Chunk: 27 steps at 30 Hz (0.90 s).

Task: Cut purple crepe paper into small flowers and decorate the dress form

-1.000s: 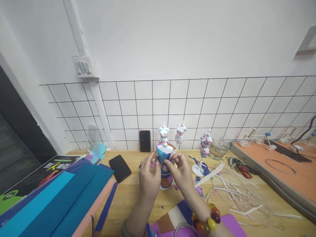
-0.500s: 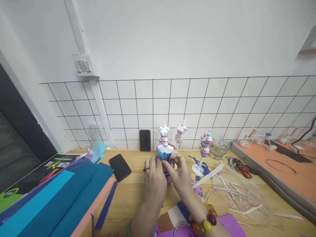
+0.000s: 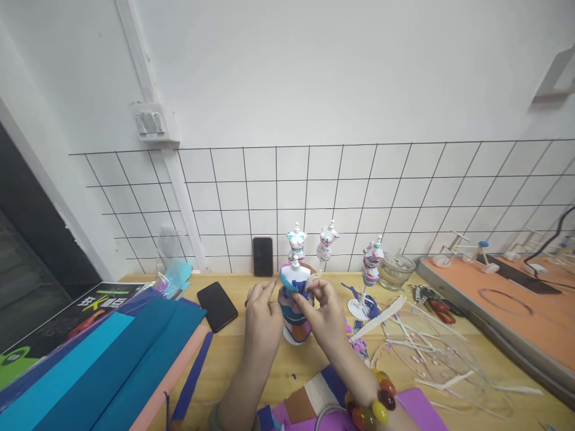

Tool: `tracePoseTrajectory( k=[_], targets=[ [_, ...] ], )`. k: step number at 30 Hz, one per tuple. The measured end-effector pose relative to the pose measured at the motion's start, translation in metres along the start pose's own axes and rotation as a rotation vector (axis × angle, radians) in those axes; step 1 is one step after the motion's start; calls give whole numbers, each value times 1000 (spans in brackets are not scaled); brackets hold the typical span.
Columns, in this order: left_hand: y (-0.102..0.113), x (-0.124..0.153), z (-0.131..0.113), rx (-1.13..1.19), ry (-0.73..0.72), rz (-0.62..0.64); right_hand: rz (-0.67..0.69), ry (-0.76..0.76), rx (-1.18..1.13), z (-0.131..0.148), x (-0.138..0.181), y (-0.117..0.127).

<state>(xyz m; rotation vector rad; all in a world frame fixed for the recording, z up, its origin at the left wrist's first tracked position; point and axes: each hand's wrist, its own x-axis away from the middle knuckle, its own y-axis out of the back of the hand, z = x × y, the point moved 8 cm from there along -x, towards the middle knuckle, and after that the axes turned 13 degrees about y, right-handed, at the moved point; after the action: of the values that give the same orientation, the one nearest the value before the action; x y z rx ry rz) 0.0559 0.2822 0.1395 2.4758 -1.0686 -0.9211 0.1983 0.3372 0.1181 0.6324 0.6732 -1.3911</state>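
A small white mannequin bust, wrapped in blue, white and brown strips, stands on the wooden table in front of me. My left hand is beside its left flank, fingers curled with the tips near the waist. My right hand pinches a dark blue strip against the bust's chest. A beaded bracelet circles my right wrist.
Three more dressed mannequins stand near the grid wall. Two phones lie behind. Blue and pink foam sheets cover the left. White strips, a glass jar, keys and an orange tray lie to the right.
My left hand has drawn back from the front of the bust to its left side, uncovering the wrapped body. My right hand stays pinched at the chest.
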Motion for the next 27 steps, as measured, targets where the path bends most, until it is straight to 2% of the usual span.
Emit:
tracePoseTrajectory(
  k=[7,19,27],
  targets=[
    [6,-2,2,46,49,20,46,-3,-37,-2,2,-5],
    [6,-1,-2,100,49,56,53,-12,-25,-4,3,-2],
    [13,-1,-3,140,95,28,-48,26,-66,4,0,14]
  ],
)
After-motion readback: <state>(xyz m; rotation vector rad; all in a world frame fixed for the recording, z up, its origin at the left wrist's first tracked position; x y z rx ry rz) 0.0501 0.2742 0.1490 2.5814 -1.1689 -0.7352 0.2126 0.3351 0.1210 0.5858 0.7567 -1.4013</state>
